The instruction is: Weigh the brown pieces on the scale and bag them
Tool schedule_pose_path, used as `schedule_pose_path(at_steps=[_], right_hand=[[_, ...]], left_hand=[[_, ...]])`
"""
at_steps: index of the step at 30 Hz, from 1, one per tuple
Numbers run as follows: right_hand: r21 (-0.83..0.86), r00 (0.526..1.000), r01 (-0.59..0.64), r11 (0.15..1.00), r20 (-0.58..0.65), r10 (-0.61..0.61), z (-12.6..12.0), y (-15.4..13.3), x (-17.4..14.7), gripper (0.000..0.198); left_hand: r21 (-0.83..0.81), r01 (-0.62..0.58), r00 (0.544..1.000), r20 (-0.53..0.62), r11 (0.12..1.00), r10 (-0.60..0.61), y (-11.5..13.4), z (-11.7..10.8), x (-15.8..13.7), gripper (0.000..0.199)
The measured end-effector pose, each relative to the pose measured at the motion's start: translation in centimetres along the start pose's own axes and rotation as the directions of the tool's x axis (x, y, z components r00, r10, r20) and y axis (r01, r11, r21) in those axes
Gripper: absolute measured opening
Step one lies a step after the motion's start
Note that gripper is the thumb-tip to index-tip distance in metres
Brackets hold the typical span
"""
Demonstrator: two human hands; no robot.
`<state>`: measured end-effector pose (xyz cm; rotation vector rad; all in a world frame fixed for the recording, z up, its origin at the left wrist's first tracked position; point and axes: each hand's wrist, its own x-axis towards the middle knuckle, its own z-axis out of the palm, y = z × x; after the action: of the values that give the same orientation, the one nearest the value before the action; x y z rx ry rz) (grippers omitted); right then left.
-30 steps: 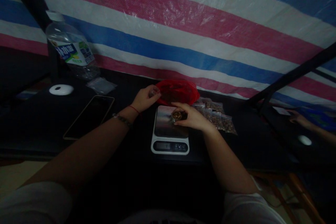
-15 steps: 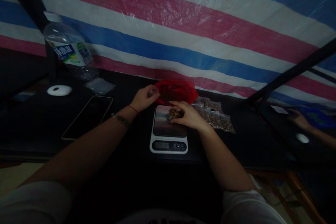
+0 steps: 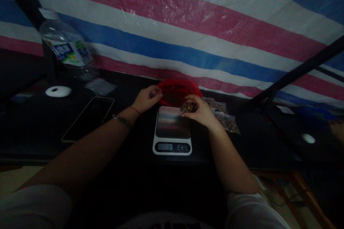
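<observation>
A small clear cup point(image 3: 187, 106) filled with brown dried bits is in my right hand point(image 3: 201, 112), its fingers curled round it above the right side of the scale. Under it lies the white kitchen scale point(image 3: 172, 132), its metal plate bare and its display lit. At the left edge of the red plastic bag point(image 3: 177, 91), my left hand point(image 3: 146, 99) is closed on a small clear plastic thing point(image 3: 155, 92), whose kind is too dark to tell. Behind my right hand, several zip bags of brown bits point(image 3: 228, 122) lie on the dark table.
To the left are a phone point(image 3: 88, 118), a white mouse point(image 3: 58, 91), flat clear zip bags point(image 3: 101, 86) and a large plastic bottle point(image 3: 68, 48). A second white mouse point(image 3: 308, 138) lies at right, near another person's blurred hand. Striped sheeting point(image 3: 166, 28) hangs behind.
My right hand has lifted the cup of brown bits off the scale plate and moved it right. The display now looks brighter. My left hand stays nearly in place.
</observation>
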<state>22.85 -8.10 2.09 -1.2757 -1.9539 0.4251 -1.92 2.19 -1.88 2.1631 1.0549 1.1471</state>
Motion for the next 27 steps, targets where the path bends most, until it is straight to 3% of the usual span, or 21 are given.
schedule_pose_path(at_steps=[8,27], right_hand=[[0.007,0.999,-0.034,0.999,0.023,0.033,-0.25,0.47,0.17,0.041],[-0.067,0.999,0.005,0.998,0.032,-0.003,0.07,0.06,0.12,0.043]], left_hand=[[0.029,0.004,1.000,0.007,1.000,-0.004,0.45,-0.23,-0.01,0.036],[0.008,0.014,1.000,0.010,1.000,-0.015,0.40,-0.24,-0.05,0.036]])
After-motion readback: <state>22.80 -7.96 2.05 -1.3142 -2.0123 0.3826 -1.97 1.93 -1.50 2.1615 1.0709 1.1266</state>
